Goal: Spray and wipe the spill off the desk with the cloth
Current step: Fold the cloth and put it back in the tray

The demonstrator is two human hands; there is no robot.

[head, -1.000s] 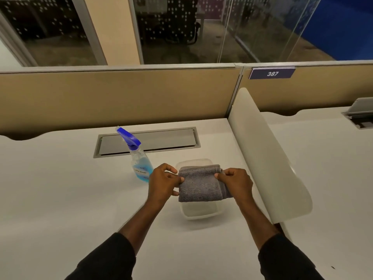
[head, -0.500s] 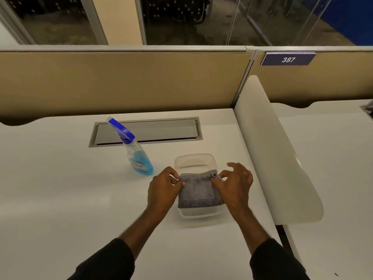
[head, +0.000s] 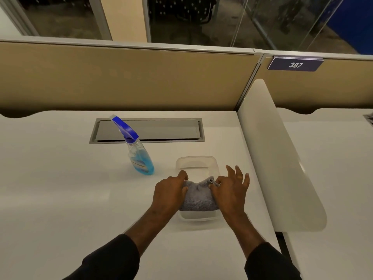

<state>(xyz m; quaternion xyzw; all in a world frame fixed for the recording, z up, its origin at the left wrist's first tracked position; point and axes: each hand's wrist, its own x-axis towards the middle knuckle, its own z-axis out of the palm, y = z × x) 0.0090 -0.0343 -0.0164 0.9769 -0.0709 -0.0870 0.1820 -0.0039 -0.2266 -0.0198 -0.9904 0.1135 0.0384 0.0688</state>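
Two hands down on white desk (head: 60,188). Far left: spray bottle (head: 139,156), blue trigger head, blue liquid, upright; label print too small to read. Left hand (head: 169,194) gripping left edge of folded grey cloth (head: 198,197), fingers curled on it. Cloth between both hands, lying in clear plastic tub (head: 196,161). Right hand (head: 230,190) pinching cloth's far right corner, other fingers spread. Far right on partition: sign (head: 295,65) reading "387".

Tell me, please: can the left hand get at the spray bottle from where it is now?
Probably yes. The left hand pinches the cloth at the container; only bare desk lies between it and the spray bottle, but it must release the cloth first.
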